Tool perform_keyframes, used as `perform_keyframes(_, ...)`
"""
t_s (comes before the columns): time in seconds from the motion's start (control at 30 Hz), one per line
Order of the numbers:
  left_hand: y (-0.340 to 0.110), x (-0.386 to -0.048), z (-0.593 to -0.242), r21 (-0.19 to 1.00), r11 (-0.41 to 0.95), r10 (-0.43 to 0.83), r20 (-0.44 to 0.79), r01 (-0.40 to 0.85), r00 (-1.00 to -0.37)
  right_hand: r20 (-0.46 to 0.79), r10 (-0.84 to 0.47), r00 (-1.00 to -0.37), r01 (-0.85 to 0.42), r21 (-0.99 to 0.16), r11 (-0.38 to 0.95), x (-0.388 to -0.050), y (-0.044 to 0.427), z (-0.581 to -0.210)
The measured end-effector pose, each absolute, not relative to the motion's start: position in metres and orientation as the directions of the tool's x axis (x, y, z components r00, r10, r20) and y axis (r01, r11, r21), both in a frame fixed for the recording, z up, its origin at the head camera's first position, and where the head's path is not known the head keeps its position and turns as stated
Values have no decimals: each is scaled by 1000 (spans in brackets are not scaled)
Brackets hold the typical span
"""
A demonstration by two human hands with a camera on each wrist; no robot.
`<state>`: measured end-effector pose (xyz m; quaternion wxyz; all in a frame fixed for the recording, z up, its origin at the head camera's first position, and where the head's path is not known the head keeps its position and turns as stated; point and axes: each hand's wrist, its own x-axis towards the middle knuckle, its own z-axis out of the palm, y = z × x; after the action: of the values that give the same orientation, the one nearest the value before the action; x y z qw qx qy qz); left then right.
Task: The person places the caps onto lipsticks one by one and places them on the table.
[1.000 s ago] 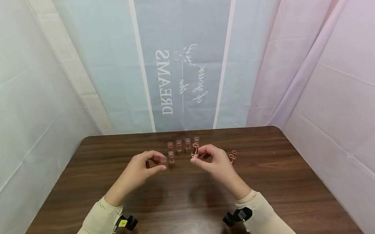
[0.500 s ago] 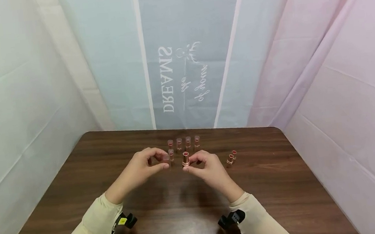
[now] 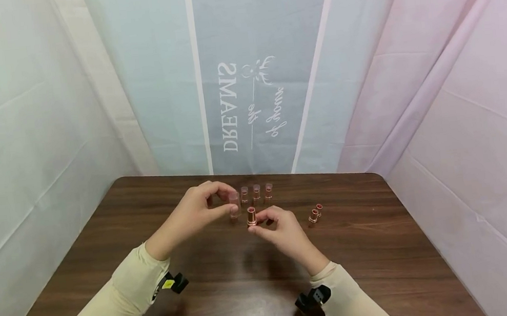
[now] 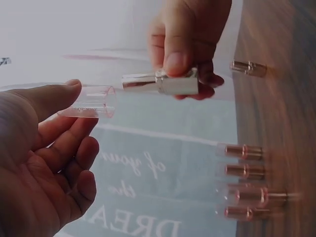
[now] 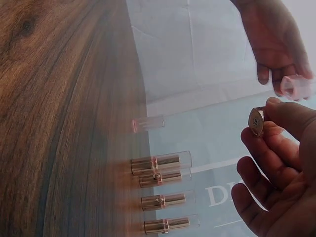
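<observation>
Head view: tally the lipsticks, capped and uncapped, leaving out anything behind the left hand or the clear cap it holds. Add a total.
Capped lipsticks: 3
Uncapped lipsticks: 3, counting the held one
Total: 6

We were somewhere curtained off and booth-like, home or studio we couldn't tell! Pale cloth (image 3: 14,131) rose on both sides, a striped backdrop (image 3: 257,18) lettered "DREAMS" hung straight ahead, and a dark wood-grain table (image 3: 374,248) stretched between them.
</observation>
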<state>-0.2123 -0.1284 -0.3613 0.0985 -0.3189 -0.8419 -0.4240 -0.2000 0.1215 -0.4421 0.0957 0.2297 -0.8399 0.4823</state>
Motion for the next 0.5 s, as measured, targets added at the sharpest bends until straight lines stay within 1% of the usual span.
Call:
perform_keyframes(0.3, -107, -216, -353, 645, 385, 511, 446, 660, -735, 395, -308, -866, -497, -757, 425, -198, 122, -441)
perform_keyframes(0.5, -98, -215, -353, 614, 409, 535, 438, 675, -722, 433, -301, -850, -526, -731, 434, -197, 122, -438)
